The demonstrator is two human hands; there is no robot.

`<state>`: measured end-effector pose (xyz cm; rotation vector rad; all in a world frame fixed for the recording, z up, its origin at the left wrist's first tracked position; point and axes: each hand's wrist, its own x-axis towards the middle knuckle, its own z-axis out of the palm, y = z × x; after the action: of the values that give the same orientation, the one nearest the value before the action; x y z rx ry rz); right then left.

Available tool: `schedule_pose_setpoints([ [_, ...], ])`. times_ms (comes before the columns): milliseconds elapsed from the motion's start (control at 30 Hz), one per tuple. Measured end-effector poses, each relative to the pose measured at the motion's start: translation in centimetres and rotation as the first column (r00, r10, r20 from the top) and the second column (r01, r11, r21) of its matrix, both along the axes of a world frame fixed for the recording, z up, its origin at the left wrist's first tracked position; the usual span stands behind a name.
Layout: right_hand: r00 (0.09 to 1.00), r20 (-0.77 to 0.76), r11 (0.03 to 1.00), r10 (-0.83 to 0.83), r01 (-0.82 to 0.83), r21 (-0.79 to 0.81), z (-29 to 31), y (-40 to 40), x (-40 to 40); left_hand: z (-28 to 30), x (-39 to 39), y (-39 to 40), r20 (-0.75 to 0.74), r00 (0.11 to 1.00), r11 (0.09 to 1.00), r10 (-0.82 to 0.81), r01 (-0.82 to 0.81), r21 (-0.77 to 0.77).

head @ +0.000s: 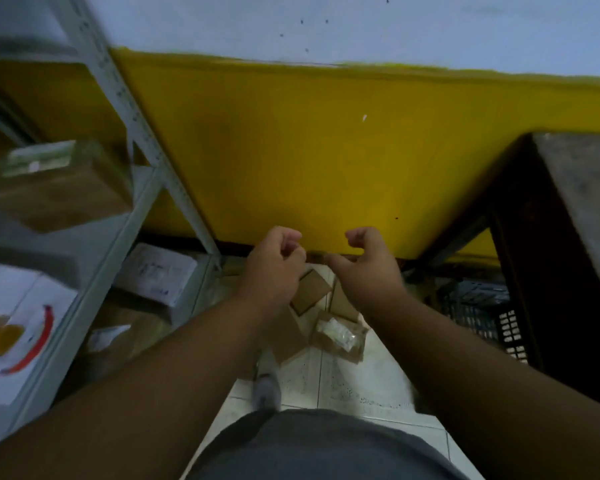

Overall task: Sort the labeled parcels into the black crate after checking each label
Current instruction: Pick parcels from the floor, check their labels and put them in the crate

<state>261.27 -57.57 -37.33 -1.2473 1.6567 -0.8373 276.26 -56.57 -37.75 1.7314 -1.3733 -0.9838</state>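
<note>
Both my arms reach forward over the tiled floor. My left hand (274, 268) has its fingers curled loosely and holds nothing. My right hand (368, 268) is likewise curled and empty, a hand's width to its right. Below them on the floor lie several brown cardboard parcels (312, 289), one with a white label under clear wrap (340, 336). The black crate (482, 310) stands on the floor at the right, partly hidden under a dark table.
A grey metal shelf rack (142, 188) fills the left side, holding a wrapped brown box (56, 192), white parcels (156, 271) and a white box with a red mark (25, 334). A yellow wall (326, 150) is ahead. The dark table (579, 209) stands at the right.
</note>
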Motion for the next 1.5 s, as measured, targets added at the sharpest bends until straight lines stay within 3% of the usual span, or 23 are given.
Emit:
schedule_pose_setpoints([
  [133, 0.971, 0.129, 0.975, -0.203, 0.188, 0.121, -2.8, -5.5, 1.8, -2.0, 1.9, -7.7, 0.106, 0.987, 0.993, -0.121, 0.120, 0.015],
  [333, 0.939, 0.081, 0.917, -0.333, 0.303, 0.258, -13.4, -12.6, 3.5, -11.4, 1.0, -16.0, 0.008, 0.986, 0.980, -0.168, 0.166, 0.108],
  [533, 0.904, 0.113, 0.855, -0.412, 0.340, 0.392, -30.4, -19.2, 4.7, -28.9, 0.1, -22.3, -0.012, 0.998, 0.980, -0.055, 0.057, 0.193],
  [700, 0.878, 0.074, 0.771, -0.472, 0.371, 0.518, -46.7, -20.8, 3.8, -46.1, 0.0, -23.8, 0.061, 0.988, 0.938, -0.141, 0.113, 0.328],
  [800, 0.908, 0.055, 0.757, -0.415, 0.311, 0.574, -55.6, -22.2, 3.0, -55.0, 0.4, -25.5, 0.127, 0.973, 0.917, -0.195, 0.135, 0.374],
  [1000, 0.882, 0.085, 0.657, -0.463, 0.276, 0.702, -69.4, -21.5, 3.3, -68.5, 1.4, -26.3, 0.210, 0.923, 0.835, -0.323, 0.173, 0.523],
  [1200, 0.900, 0.135, 0.664, -0.414, 0.197, 0.722, -78.2, -24.1, 3.7, -77.9, 2.1, -29.3, 0.364, 0.814, 0.721, -0.453, 0.094, 0.686],
  [1300, 0.839, 0.213, 0.615, -0.500, 0.172, 0.770, -80.1, -25.2, 4.5, -80.1, 1.8, -30.2, 0.388, 0.810, 0.665, -0.441, 0.004, 0.747],
  [1433, 0.744, 0.280, 0.564, -0.606, 0.154, 0.811, -80.2, -25.6, 4.4, -80.3, 1.8, -30.4, 0.493, 0.732, 0.714, -0.470, -0.013, 0.700],
  [1500, 0.692, 0.335, 0.591, -0.639, 0.163, 0.790, -78.6, -25.3, 4.0, -78.7, 2.1, -30.5, 0.520, 0.757, 0.795, -0.395, -0.003, 0.607],
])
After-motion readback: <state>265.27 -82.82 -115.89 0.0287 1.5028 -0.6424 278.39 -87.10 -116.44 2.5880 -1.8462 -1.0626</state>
